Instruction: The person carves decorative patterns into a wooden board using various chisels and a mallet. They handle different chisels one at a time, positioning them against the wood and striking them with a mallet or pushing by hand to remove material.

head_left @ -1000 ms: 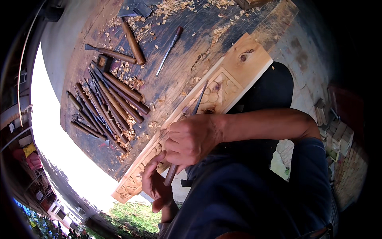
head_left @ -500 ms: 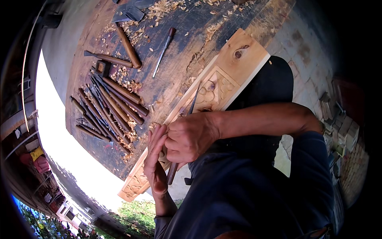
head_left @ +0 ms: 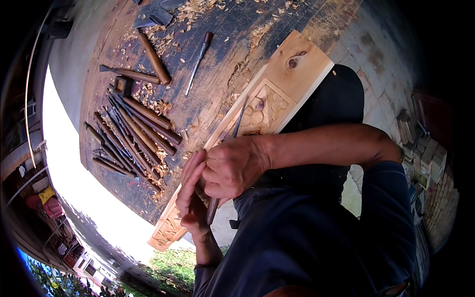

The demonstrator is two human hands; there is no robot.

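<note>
My right hand [head_left: 232,166] is closed around a carving chisel [head_left: 240,118]. Its thin dark blade points away from me over the carved relief of a long pale wooden board [head_left: 292,79], and the wooden handle sticks out below the fist. Flat, stretched fingers mark my left hand [head_left: 190,185], which lies against the right fist above the board; its palm side is partly hidden, and I see nothing held in it. The board runs diagonally along the workbench edge, with floral carving in its upper part and more carving at the lower left end.
Several wooden-handled chisels [head_left: 143,133] lie bunched on the worn workbench [head_left: 217,74], left of the board. Beyond them are a wooden mallet-like handle [head_left: 154,58], a small dark square block [head_left: 122,85] and a single chisel [head_left: 199,64]. Wood shavings [head_left: 198,12] are scattered about.
My left hand has shifted slightly left and turned a little beside the right fist. The right hand keeps its grip on the chisel. The whole view has drifted slightly.
</note>
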